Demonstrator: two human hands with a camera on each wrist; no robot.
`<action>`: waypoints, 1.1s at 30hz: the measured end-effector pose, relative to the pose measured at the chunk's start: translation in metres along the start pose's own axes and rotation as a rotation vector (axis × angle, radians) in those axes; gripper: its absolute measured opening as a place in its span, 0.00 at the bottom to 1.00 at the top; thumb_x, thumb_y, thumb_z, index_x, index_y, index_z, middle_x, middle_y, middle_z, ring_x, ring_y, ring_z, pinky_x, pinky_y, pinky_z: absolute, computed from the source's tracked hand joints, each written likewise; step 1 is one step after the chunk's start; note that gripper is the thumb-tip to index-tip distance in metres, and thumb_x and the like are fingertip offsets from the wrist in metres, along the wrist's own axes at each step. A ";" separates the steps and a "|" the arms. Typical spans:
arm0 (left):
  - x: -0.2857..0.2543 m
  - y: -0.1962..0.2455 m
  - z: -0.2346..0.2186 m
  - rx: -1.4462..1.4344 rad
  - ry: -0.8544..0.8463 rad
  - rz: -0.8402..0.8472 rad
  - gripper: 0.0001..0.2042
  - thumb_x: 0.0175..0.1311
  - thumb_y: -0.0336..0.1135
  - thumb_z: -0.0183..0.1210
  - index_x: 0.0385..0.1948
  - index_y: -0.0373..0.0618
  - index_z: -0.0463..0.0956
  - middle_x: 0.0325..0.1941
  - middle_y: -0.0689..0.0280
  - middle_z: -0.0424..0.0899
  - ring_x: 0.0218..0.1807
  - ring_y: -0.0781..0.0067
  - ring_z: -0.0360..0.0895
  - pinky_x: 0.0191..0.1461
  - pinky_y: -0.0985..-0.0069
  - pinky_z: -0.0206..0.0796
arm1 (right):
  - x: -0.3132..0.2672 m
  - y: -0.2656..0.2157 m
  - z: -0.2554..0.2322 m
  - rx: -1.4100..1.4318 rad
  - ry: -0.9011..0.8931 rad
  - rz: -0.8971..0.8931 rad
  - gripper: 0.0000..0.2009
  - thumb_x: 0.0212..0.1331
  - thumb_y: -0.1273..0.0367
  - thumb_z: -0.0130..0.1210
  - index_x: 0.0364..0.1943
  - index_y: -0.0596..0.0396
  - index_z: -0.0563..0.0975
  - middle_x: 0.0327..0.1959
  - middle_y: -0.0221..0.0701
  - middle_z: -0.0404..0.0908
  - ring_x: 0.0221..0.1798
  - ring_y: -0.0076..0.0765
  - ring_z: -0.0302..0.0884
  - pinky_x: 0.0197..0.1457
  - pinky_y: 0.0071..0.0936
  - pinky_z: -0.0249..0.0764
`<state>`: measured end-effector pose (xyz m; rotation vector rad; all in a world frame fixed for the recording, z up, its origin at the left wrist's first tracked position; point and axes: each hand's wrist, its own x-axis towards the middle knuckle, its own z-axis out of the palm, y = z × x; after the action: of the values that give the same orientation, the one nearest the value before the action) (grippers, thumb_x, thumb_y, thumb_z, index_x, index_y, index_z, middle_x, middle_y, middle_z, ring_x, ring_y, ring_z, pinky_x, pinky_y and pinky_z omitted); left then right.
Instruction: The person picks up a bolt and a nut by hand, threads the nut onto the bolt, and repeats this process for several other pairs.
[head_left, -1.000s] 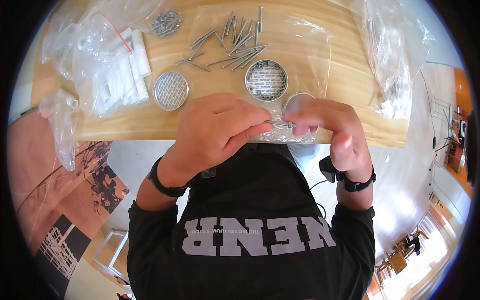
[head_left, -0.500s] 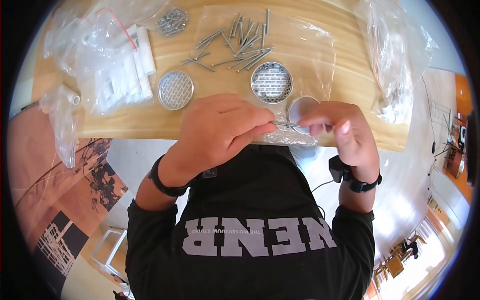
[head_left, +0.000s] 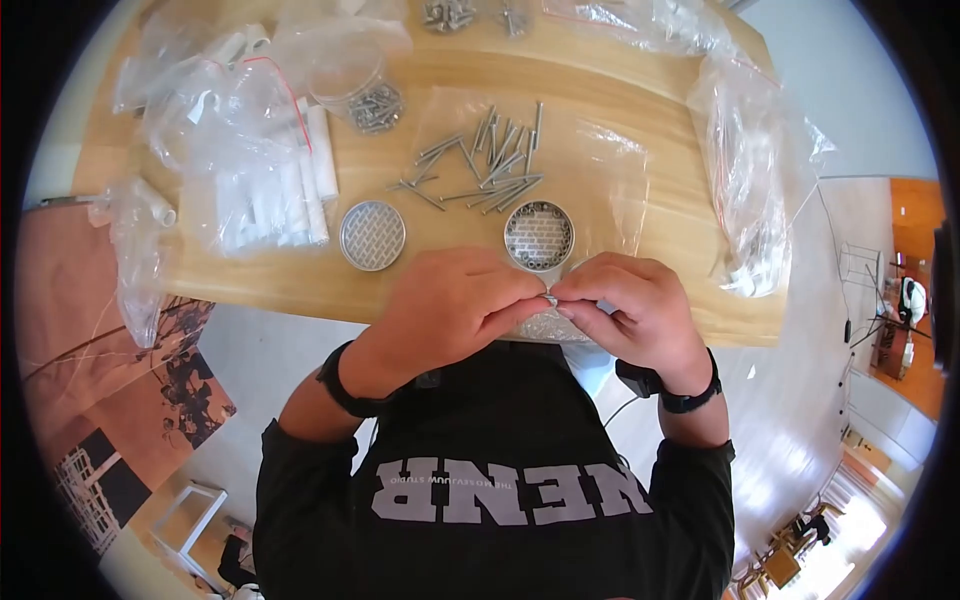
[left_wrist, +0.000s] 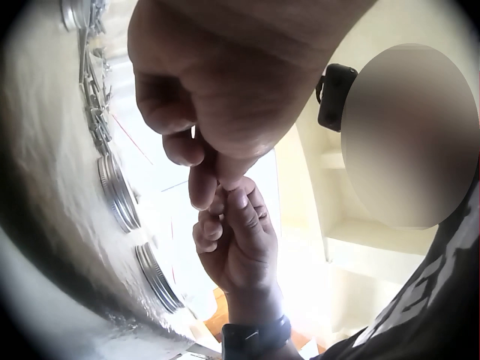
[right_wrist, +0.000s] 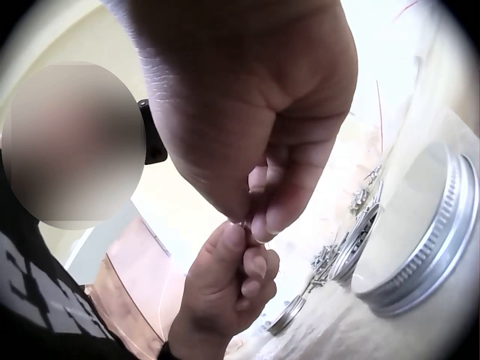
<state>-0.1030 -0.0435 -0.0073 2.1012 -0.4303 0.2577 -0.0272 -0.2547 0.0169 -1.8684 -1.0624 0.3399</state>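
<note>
Your left hand (head_left: 455, 305) and right hand (head_left: 625, 310) have come together; half a second ago more of the screw (head_left: 549, 298) showed between them, so it seems nearly joined. Both grips pinch it just before the round tin (head_left: 539, 237), above the table (head_left: 650, 200) edge, with free room toward you.

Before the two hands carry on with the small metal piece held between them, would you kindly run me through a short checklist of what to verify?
1. Left hand pinches the small metal piece: ok.
2. Right hand pinches it from the other side: ok.
3. What the piece is, and whether its parts line up: cannot tell, fingertips hide most of it.
4. Open round tin stands close behind the hands: ok.
5. Loose long screws lie on the plastic sheet, apart from the hands: ok.
6. Piece held above the table edge: ok.
</note>
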 end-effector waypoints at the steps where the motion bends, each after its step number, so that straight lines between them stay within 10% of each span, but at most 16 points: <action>1: 0.000 -0.001 -0.001 -0.002 0.020 -0.003 0.07 0.51 0.32 0.69 0.30 0.47 0.82 0.22 0.67 0.79 0.24 0.64 0.75 0.28 0.70 0.64 | 0.002 0.002 0.000 0.002 0.002 -0.036 0.08 0.53 0.74 0.64 0.37 0.51 0.81 0.31 0.28 0.82 0.31 0.36 0.80 0.32 0.28 0.75; 17: -0.056 -0.009 -0.025 0.032 0.001 -0.221 0.04 0.60 0.32 0.61 0.35 0.47 0.81 0.28 0.69 0.83 0.30 0.64 0.79 0.35 0.71 0.69 | 0.231 0.023 -0.102 -0.560 0.036 -0.031 0.09 0.66 0.68 0.55 0.41 0.60 0.79 0.30 0.30 0.82 0.31 0.20 0.78 0.35 0.20 0.74; 19: -0.064 -0.005 -0.028 0.039 0.035 -0.271 0.04 0.60 0.31 0.61 0.35 0.47 0.82 0.27 0.69 0.84 0.31 0.64 0.80 0.35 0.71 0.70 | 0.254 0.038 -0.098 -0.843 0.001 -0.199 0.07 0.56 0.66 0.58 0.33 0.54 0.81 0.26 0.40 0.83 0.31 0.49 0.81 0.35 0.38 0.77; 21: -0.071 -0.005 -0.030 0.046 0.047 -0.299 0.04 0.60 0.31 0.61 0.35 0.48 0.82 0.27 0.69 0.84 0.31 0.64 0.80 0.35 0.71 0.70 | 0.263 0.045 -0.092 -0.894 -0.042 -0.160 0.08 0.56 0.65 0.58 0.33 0.54 0.81 0.26 0.41 0.83 0.31 0.49 0.81 0.36 0.38 0.76; 25: -0.078 -0.005 -0.032 0.040 0.038 -0.326 0.04 0.60 0.31 0.61 0.35 0.48 0.82 0.28 0.69 0.84 0.31 0.64 0.81 0.35 0.71 0.70 | 0.242 0.040 -0.092 -0.885 0.042 -0.187 0.09 0.57 0.63 0.57 0.33 0.53 0.82 0.27 0.42 0.82 0.31 0.51 0.81 0.37 0.40 0.76; 27: -0.077 -0.006 -0.033 0.029 0.026 -0.327 0.03 0.60 0.31 0.61 0.34 0.48 0.82 0.27 0.69 0.84 0.31 0.64 0.81 0.35 0.71 0.70 | 0.212 0.025 -0.094 -0.901 0.022 -0.124 0.10 0.66 0.67 0.55 0.41 0.60 0.79 0.31 0.30 0.83 0.30 0.21 0.77 0.36 0.22 0.74; 33: -0.059 -0.017 -0.026 -0.001 -0.040 -0.264 0.03 0.60 0.31 0.61 0.34 0.47 0.82 0.26 0.68 0.83 0.30 0.63 0.80 0.34 0.70 0.69 | 0.086 -0.002 -0.068 -0.560 -0.260 0.016 0.04 0.56 0.70 0.60 0.34 0.52 0.80 0.29 0.34 0.81 0.31 0.40 0.80 0.33 0.32 0.74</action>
<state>-0.1502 -0.0012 -0.0271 2.1371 -0.1730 0.0610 0.0640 -0.2270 0.0714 -2.3732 -1.4262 0.3219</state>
